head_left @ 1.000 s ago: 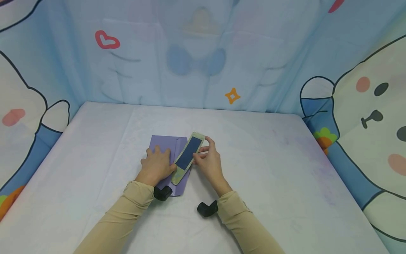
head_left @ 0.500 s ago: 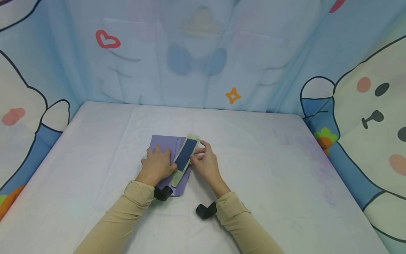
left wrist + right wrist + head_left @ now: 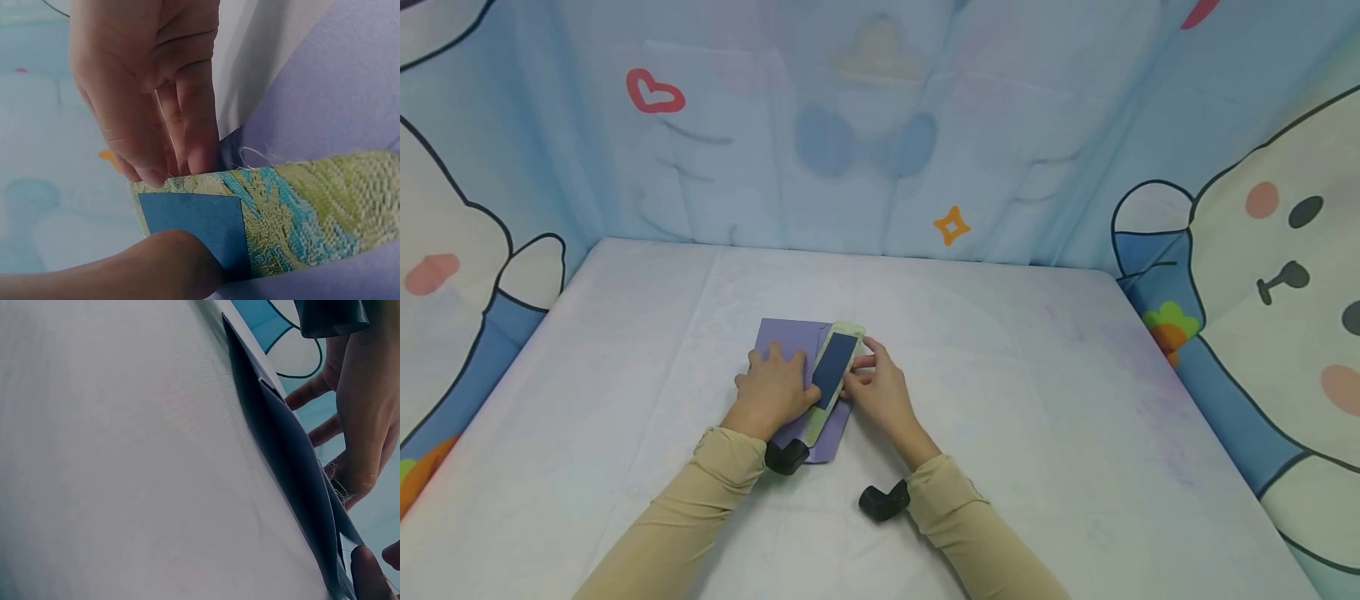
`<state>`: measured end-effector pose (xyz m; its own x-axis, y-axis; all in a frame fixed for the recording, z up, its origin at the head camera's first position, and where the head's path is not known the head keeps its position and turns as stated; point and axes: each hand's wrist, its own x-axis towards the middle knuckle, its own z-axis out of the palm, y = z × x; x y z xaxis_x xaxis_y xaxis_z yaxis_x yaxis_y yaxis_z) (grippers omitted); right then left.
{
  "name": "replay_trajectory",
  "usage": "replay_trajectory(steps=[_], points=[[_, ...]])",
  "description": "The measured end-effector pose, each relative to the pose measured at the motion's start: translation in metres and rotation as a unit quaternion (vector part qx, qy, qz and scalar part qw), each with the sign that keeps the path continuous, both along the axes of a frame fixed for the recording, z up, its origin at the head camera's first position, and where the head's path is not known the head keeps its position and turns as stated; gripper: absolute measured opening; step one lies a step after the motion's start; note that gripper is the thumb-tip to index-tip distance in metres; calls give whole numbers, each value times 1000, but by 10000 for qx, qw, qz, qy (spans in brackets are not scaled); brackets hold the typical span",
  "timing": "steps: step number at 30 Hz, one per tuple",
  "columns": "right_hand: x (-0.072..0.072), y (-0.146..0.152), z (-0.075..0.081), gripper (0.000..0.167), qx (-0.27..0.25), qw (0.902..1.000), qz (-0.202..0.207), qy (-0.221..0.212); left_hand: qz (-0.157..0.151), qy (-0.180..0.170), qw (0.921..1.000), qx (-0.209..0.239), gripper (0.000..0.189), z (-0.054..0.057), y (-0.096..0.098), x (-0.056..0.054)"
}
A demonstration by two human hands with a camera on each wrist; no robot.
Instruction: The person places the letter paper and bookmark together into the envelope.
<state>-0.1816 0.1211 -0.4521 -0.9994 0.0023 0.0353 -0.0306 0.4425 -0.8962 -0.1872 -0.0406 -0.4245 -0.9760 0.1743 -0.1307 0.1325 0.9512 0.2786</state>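
High, downward head view — close wrist views — purple folder (image 3: 788,332) in all.

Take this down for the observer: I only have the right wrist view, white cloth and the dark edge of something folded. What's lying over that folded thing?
Observer: The head view shows a patterned strip, set at a slant over the right-hand part of a purple folded piece.

Operator: Okay, and I can't make out what the left thumb is over. What do you see there?

Observer: In the left wrist view, the thumb of the left hand lies across an edge of a plain blue panel on the patterned strip.
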Motion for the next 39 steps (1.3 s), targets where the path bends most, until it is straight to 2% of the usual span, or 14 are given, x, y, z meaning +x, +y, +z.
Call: replay_trajectory(steps=[11, 20, 27, 39], points=[[2, -4, -3, 73, 85, 9997, -20, -234, -60, 37, 10000, -41, 55, 0, 2, 1], [1, -4, -5, 72, 366, 9990, 58, -268, -78, 58, 9999, -71, 55, 0, 3, 2], [2, -3, -3, 70, 287, 9982, 51, -524, -113, 99, 9999, -62, 54, 0, 4, 2], [0, -2, -3, 65, 303, 9975, 191, -611, -147, 58, 9999, -3, 55, 1, 4, 2]])
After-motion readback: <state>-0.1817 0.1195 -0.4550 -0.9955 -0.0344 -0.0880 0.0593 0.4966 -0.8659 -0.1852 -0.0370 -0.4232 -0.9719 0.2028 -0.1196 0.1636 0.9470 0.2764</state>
